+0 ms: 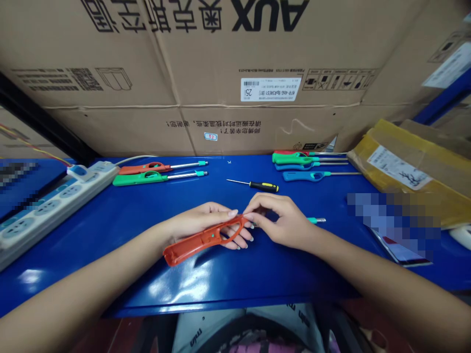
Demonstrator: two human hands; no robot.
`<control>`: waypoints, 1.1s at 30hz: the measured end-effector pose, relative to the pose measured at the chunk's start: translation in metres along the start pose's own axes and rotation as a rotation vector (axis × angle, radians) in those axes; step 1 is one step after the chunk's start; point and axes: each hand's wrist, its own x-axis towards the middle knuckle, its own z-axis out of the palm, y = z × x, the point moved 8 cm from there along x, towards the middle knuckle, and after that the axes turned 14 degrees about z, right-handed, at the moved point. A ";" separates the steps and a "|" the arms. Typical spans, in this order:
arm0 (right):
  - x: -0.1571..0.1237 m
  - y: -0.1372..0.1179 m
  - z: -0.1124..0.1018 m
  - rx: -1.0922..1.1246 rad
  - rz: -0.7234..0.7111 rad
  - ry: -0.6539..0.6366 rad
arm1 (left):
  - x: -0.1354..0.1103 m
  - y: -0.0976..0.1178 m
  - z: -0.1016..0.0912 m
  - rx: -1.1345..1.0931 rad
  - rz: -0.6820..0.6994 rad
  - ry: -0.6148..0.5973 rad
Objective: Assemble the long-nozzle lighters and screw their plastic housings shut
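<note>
My left hand is closed around the orange handle of a long-nosed gas lighter, held just above the blue table. My right hand pinches the front of the same lighter where its metal tube starts. The tube runs under my right hand and its teal tip shows to the right. A small screwdriver with a black and yellow handle lies just beyond my hands.
An orange lighter and a green lighter lie at the back left. Several more lighters lie at the back right. A white power strip sits on the left, large cardboard boxes behind, a yellow-taped parcel on the right.
</note>
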 end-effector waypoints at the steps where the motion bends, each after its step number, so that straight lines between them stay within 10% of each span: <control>1: 0.003 0.006 -0.004 0.001 0.052 0.016 | 0.000 0.002 -0.003 -0.017 0.000 0.013; 11: 0.019 0.080 -0.055 -0.263 0.487 0.171 | -0.005 0.038 -0.093 0.505 0.311 0.584; 18: 0.018 0.075 -0.049 -0.434 0.378 0.166 | -0.011 0.060 -0.053 1.460 0.603 0.314; 24: 0.004 0.033 -0.019 -0.443 0.097 -0.320 | -0.009 0.045 -0.013 1.567 0.621 -0.131; 33: -0.007 0.038 -0.010 -0.540 0.188 -0.496 | -0.008 0.037 -0.007 1.570 0.551 -0.157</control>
